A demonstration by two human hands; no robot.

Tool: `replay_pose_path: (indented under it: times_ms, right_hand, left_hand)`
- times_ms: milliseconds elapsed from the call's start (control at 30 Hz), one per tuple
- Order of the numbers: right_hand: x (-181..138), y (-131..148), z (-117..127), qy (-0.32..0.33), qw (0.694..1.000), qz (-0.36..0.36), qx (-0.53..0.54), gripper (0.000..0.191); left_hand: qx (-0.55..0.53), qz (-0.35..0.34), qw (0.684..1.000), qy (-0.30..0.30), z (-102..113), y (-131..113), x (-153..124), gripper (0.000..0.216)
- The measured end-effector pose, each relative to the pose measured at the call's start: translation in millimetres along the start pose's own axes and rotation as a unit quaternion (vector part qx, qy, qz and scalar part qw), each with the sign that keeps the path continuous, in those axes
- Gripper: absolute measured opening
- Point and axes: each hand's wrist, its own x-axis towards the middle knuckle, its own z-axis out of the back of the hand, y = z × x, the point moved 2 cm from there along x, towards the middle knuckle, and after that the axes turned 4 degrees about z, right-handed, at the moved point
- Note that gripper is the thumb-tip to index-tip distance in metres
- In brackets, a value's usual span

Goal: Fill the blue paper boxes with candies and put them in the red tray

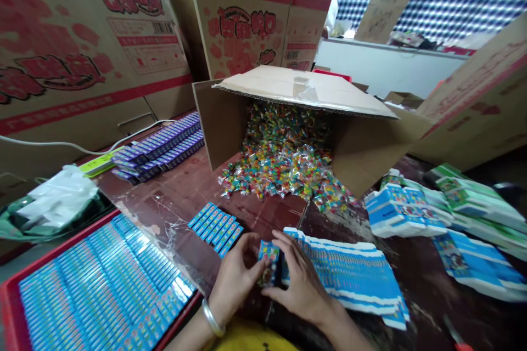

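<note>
A small blue printed candy box stands between my two hands, over the dark red tabletop. My left hand, with a silver bangle at the wrist, presses its thumb against the box's left side. My right hand grips the right side, fingers above and thumb near the lower edge. Beside my right hand lies a fanned stack of flat blue cartons. Several finished-looking blue boxes sit in short rows just beyond my left hand. Whether the held box contains anything is hidden.
An open cardboard carton on its side spills wrapped colourful candies. At left, a red tray is packed with blue boxes; purple boxes are stacked behind it. Blue and green cartons lie at right. Large printed cartons stand behind.
</note>
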Motion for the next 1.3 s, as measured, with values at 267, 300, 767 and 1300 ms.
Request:
replay_pose_path:
  times_ms: [267, 300, 767, 1300]
  right_hand:
    - [11, -71, 42, -0.105, 0.986, -0.103, -0.076, 0.029]
    - [12, -77, 44, -0.096, 0.986, -0.102, -0.088, 0.024]
    - [29, -61, 31, -0.081, 0.989, -0.01, -0.121, 0.014]
    - [21, -45, 38, -0.247, 0.967, -0.06, -0.032, 0.019]
  left_hand:
    - [0.39, -0.063, 0.913, -0.1, 26, 22, 9, 0.025]
    - [0.403, -0.075, 0.905, -0.116, 26, 22, 11, 0.029]
    - [0.327, -0.132, 0.935, 0.023, -64, 19, 5, 0.084]
    - [0.25, -0.131, 0.958, 0.044, -76, 4, 13, 0.093]
